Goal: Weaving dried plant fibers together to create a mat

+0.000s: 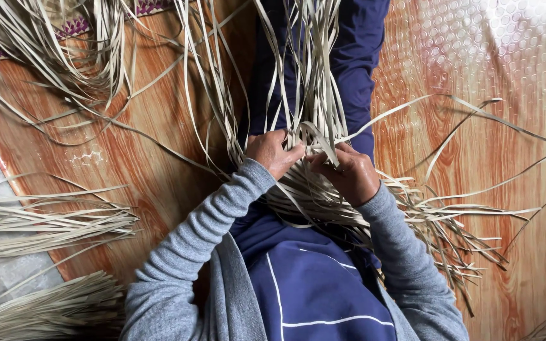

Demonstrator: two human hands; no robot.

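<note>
Near first: bundles of pale dried strips lie on the floor at 8 o'clock, unused stock, a second flat bundle just above them. Person sits on wood-pattern floor covering, blue trousered legs stretched toward 12 o'clock, grey sleeves coming in from the bottom.

Centre: left hand and right hand meet over the lap, almost touching. Left grip is clenched on a few strips, fingers curled over them. Right grip pinches a folded strip end between thumb and fingers. Both work on the woven strip mass resting on the thighs, just under the hands.

Progress, judged: early to middle. Only a short interlaced band shows, directly below the hands and running toward 4 o'clock; how tight it is I can't tell. Most of the material is loose: long free ends fan out toward 12 o'clock over the legs, more toward 3–4 o'clock, none interlaced.

Far: a big loose tangle of strips at 10–11 o'clock, untouched. Purple patterned mat edge at the top left.
</note>
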